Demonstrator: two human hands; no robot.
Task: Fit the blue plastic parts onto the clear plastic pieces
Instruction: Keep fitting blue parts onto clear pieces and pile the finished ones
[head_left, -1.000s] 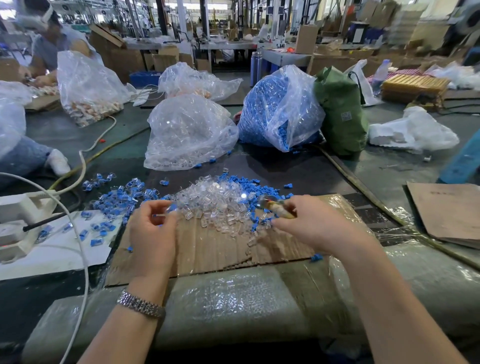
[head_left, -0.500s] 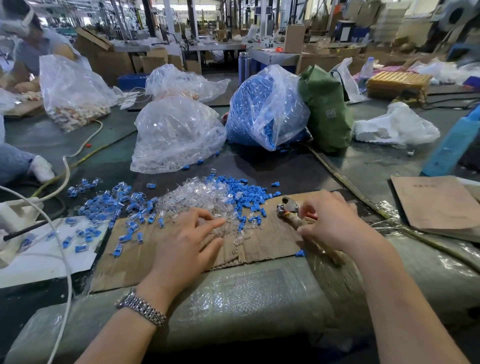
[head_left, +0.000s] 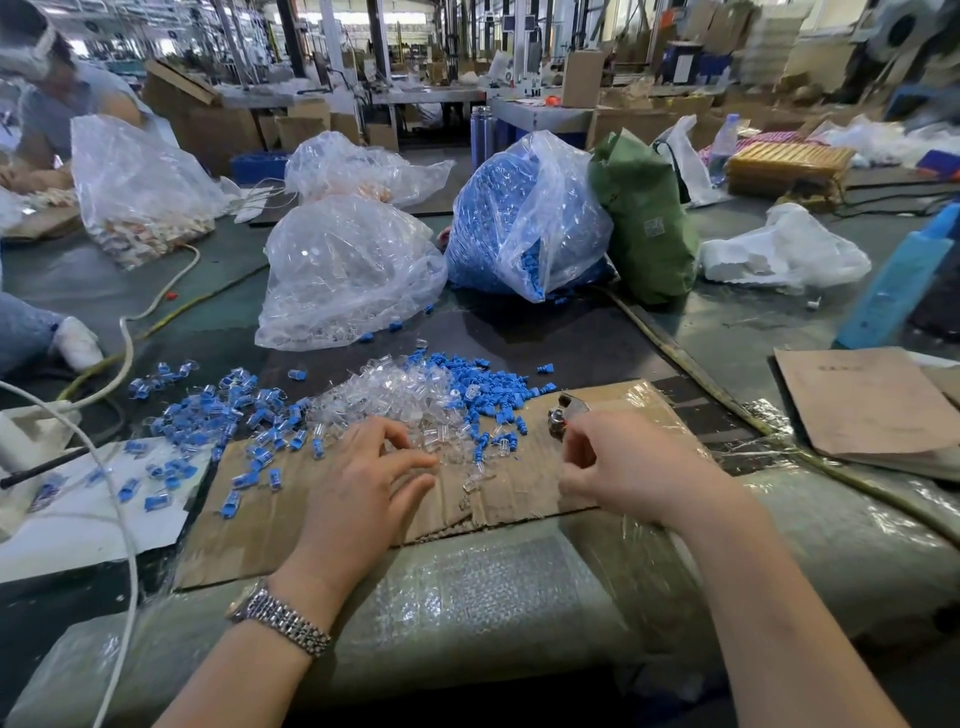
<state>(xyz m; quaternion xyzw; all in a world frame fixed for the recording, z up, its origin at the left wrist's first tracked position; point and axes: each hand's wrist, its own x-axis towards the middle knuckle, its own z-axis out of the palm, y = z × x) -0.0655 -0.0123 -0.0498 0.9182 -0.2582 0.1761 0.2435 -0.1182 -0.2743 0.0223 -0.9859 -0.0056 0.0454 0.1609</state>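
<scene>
Fitted blue-and-clear pieces lie scattered at the left edge of the cardboard sheet. The left hand reaches into the heap of clear plastic pieces, fingers spread and loosely bent — fingertips touching the clear bits, gripping nothing. Loose blue plastic parts lie just beyond. The right hand curls round a small metal tool — its handle is hidden.

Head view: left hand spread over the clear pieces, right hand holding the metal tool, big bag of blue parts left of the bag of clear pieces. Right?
Not quite. In the head view the bag of blue parts stands to the right of the bag of clear pieces, not left. The rest holds: left hand reaches over the clear pieces, right hand holds the metal tool.
</scene>
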